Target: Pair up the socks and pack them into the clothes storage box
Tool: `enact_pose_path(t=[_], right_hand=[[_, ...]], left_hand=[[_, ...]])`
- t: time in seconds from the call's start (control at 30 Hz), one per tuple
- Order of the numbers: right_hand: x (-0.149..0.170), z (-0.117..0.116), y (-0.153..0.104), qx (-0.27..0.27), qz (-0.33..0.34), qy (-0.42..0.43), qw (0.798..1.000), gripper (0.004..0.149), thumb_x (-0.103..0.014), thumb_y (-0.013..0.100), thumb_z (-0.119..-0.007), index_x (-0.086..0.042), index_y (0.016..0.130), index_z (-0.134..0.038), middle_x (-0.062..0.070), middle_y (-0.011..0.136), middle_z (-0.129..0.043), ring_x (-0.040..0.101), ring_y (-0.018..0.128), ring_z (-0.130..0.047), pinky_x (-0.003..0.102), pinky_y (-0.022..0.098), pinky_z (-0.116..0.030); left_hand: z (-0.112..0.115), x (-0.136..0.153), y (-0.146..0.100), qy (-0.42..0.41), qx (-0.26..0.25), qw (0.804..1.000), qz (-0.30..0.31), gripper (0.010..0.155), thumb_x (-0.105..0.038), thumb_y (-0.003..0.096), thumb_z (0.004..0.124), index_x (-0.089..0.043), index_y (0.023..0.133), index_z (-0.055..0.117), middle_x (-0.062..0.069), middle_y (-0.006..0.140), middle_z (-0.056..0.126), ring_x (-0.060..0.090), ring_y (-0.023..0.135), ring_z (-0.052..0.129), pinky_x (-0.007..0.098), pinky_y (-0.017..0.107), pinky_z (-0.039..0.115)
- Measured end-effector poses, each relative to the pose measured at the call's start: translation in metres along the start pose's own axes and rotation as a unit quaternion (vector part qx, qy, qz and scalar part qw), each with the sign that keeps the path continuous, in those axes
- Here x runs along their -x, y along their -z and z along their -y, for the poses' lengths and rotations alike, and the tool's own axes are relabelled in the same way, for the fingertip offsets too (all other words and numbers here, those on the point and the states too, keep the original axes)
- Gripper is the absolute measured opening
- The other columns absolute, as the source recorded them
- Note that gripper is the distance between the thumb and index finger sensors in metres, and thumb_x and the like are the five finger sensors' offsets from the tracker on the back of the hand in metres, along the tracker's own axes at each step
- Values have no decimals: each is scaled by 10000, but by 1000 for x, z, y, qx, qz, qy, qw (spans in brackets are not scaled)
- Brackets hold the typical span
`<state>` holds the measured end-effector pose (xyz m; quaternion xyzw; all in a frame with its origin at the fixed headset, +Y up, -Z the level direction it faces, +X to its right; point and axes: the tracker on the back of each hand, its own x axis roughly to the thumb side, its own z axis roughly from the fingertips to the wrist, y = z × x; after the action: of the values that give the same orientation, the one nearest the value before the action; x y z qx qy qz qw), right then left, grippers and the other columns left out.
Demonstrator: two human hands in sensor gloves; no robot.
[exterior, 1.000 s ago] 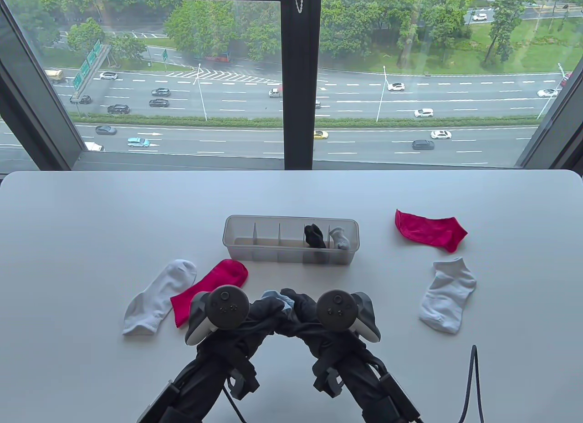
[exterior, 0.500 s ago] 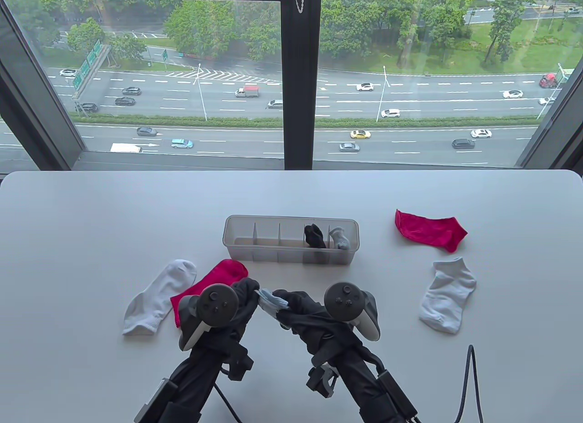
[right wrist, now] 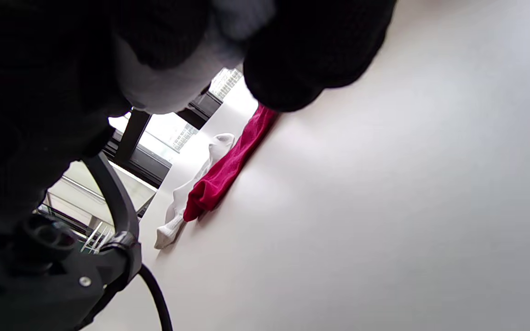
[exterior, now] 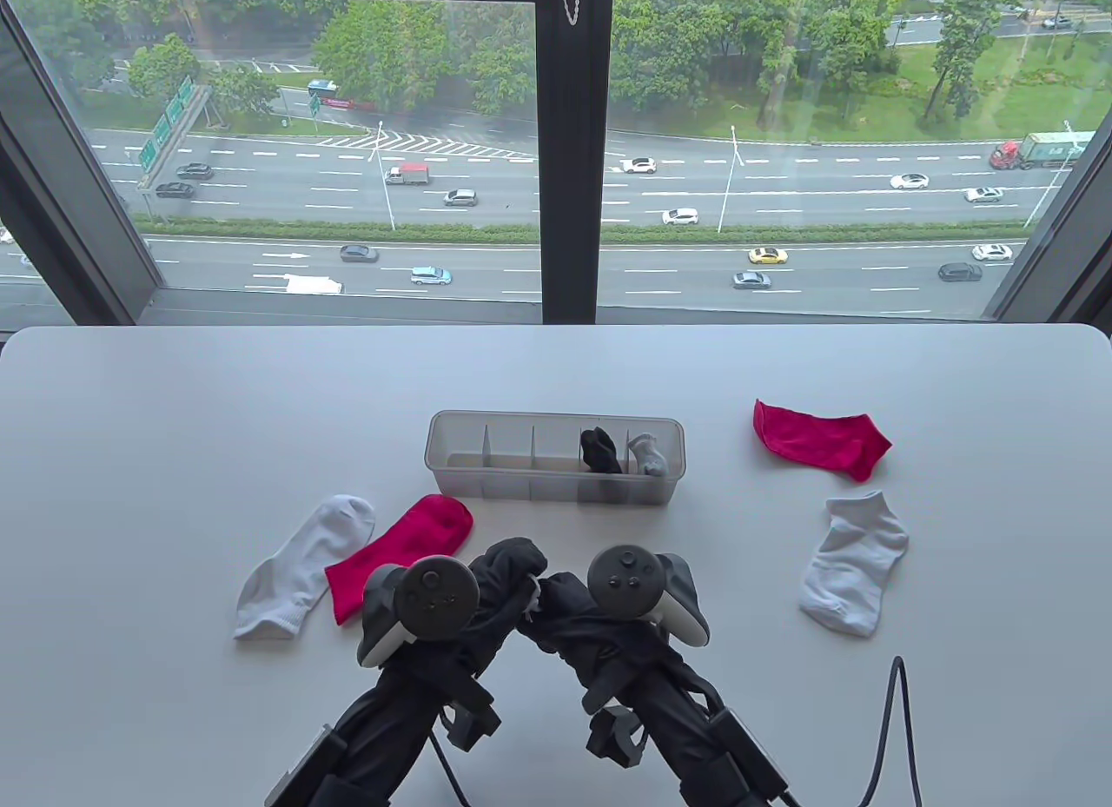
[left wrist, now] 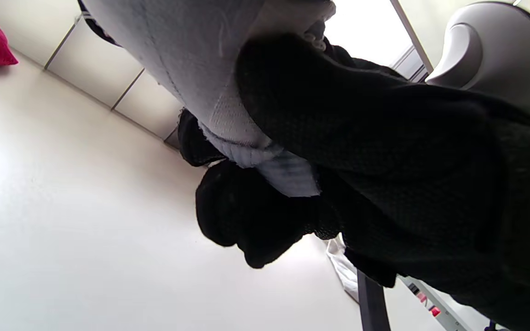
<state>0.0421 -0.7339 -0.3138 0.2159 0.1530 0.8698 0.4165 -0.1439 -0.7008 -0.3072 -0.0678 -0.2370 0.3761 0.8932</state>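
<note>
Both gloved hands meet low at the table's front centre. My left hand (exterior: 511, 571) and right hand (exterior: 563, 600) curl round a pale blue-grey sock bundle (exterior: 532, 600), of which only a sliver shows between them. In the left wrist view the sock bundle (left wrist: 210, 69) is wrapped by dark fingers (left wrist: 361, 138) just above the table. The clear divided storage box (exterior: 556, 487) stands just beyond the hands; a black pair (exterior: 599, 449) and a grey pair (exterior: 649, 456) fill its two right compartments. Its other compartments look empty.
A red sock (exterior: 401, 548) and a white sock (exterior: 300, 564) lie left of my hands. Another red sock (exterior: 821, 438) and white sock (exterior: 856, 564) lie to the right. A dark cable (exterior: 895, 729) loops at the front right.
The hands have closed together, the right one shifting left. The blue-grey sock that showed between them is now almost hidden in the fingers.
</note>
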Motion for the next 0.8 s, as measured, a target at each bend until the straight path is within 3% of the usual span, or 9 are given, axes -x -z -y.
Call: enact_pose_path(t=[0.07, 0.13, 0.23, 0.37, 0.43, 0.5, 0.6, 0.67, 0.8], right_hand=[[3, 13, -5, 85, -6, -1, 996, 460, -393, 527, -810, -326, 952, -647, 226, 874, -820, 208, 570, -978, 300, 422, -894], [6, 25, -9, 146, -17, 60, 987, 609, -429, 505, -822, -184, 1002, -570, 200, 823, -870, 147, 515, -1005, 250, 375, -917], [8, 30, -14, 163, -2, 150, 975, 594, -375, 549, -775, -153, 1046, -539, 238, 888, -842, 178, 531, -999, 263, 409, -914], [10, 27, -16, 156, 29, 213, 964, 640, -269, 606, -739, -105, 1125, -403, 295, 1076, -616, 267, 769, -887, 378, 617, -815], [1, 25, -18, 188, 10, 90, 978, 682, -339, 585, -766, -104, 1117, -409, 259, 1113, -558, 370, 876, -784, 492, 673, -725], [-4, 17, -14, 148, 35, -29, 988, 695, -420, 578, -746, -98, 1108, -432, 262, 1093, -599, 378, 876, -810, 497, 670, -746], [-10, 14, -16, 171, 48, 1, 984, 657, -453, 598, -672, -92, 1100, -452, 250, 1101, -604, 400, 912, -777, 533, 699, -702], [-13, 19, -18, 186, 51, -11, 981, 536, -399, 636, -636, -101, 1070, -532, 247, 1077, -649, 397, 901, -789, 533, 692, -709], [-11, 24, -21, 212, 48, -62, 974, 395, -337, 653, -555, -147, 992, -627, 188, 988, -770, 340, 835, -869, 492, 654, -768]], left_hand=[[1, 4, 0, -46, 15, 999, 10, 614, -415, 593, 570, -291, 1111, 266, 176, 1231, 284, 535, 952, 670, 659, 693, 606], [6, 7, 0, -41, 41, 998, 21, 637, -449, 584, 601, -293, 1113, 283, 154, 1234, 254, 497, 956, 672, 627, 689, 635], [12, 4, 5, -5, 62, 998, -2, 705, -366, 579, 679, -246, 1119, 241, 183, 1212, 252, 443, 895, 712, 583, 657, 675], [8, 4, 5, -12, -9, 1000, -20, 631, -235, 592, 616, -89, 1115, 295, 334, 1084, 559, 356, 701, 910, 500, 509, 850], [5, 12, 2, -69, -33, 997, -30, 624, -238, 600, 559, -55, 1111, 252, 363, 1044, 608, 372, 675, 944, 512, 484, 873], [3, 15, 0, -144, -36, 989, -30, 609, -253, 603, 542, -29, 1113, 295, 369, 1022, 651, 393, 658, 955, 537, 474, 864], [2, 21, -2, -214, -12, 977, -13, 591, -323, 613, 506, -28, 1110, 383, 337, 1005, 707, 434, 688, 920, 600, 520, 789], [7, 18, -2, -201, 23, 979, -10, 766, -507, 576, 617, 3, 1097, 382, 331, 1027, 678, 462, 733, 872, 646, 593, 718], [15, 6, 2, -115, 35, 993, -20, 695, -347, 567, 709, -10, 1072, 371, 266, 1080, 612, 421, 808, 841, 657, 651, 681]])
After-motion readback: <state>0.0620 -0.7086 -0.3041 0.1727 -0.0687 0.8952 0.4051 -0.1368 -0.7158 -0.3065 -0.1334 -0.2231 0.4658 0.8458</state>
